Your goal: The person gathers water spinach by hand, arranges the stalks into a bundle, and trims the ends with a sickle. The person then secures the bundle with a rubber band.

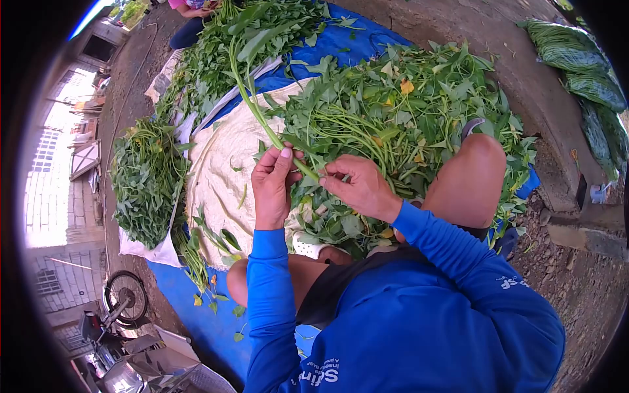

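My left hand (274,183) is closed around a few long green water spinach stalks (252,105), whose leafy tops point up and away from me. Thumb and fingers of my right hand (360,187) pinch the lower end of the same stalks, just right of the left hand. Beyond and beneath the right hand spreads a large loose heap of water spinach (393,118), with some yellow leaves in it. A cream cloth sack (219,170) lies flat to the left of the hands, with a few loose stems on it.
A leafy pile (147,187) rests on white cloth at left. Another heap (216,78) lies at the back, near a partly visible person (190,13). Blue tarp (190,301) covers the ground. Bagged greens (576,65) stand far right; a motorcycle wheel (126,298) is lower left.
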Demonstrator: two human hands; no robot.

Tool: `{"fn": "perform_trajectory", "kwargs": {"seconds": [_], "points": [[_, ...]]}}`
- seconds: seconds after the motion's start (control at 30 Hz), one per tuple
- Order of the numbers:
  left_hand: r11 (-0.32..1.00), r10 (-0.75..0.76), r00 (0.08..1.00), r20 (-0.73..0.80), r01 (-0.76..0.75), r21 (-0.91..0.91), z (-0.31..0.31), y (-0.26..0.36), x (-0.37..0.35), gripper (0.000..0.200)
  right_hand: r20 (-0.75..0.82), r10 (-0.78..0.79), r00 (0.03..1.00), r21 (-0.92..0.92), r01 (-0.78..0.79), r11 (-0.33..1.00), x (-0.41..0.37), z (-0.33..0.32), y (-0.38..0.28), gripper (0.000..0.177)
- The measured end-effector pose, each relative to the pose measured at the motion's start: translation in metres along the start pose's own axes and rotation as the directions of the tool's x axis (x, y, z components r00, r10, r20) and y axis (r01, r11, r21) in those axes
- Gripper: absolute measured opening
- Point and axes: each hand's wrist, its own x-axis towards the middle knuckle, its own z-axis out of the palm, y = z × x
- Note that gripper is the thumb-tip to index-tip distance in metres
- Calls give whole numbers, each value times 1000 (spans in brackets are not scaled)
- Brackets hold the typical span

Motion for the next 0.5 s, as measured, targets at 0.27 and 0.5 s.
{"fn": "perform_trajectory", "kwargs": {"seconds": [0.27, 0.5], "points": [[948, -165, 968, -187, 104, -299, -26, -22, 29, 21, 48, 11, 999, 406, -30, 913, -50, -14, -28, 19], [926, -79, 961, -264, -28, -377, 1, 1, 23, 19, -109, 140, 984, 435, -79, 897, -39, -88, -73, 14]]}}
